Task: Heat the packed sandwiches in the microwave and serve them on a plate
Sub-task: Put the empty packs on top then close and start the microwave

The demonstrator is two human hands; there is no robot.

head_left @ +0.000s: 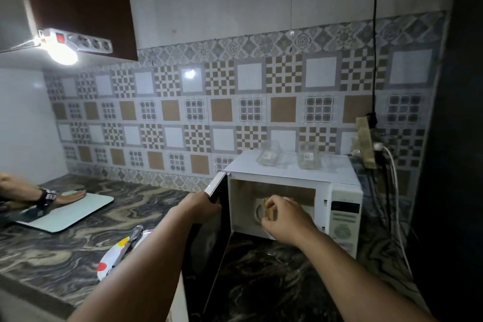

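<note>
The left hand point(201, 206) grips the open door point(209, 219) while the right hand point(285, 219), fingers curled round a sandwich point(270, 213) inside the microwave point(342, 191), should lift it level and clear of the turntable.

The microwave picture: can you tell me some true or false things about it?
1. The microwave door is shut. False: it is swung open, held by the left hand.
2. The right hand reaches into the microwave. True.
3. Two clear plastic packs sit on top of the microwave. True.
4. The spotted plate is inside the microwave. False: it lies on the counter, left of the door.
5. Another person's hand rests on a pale board. True.
</note>
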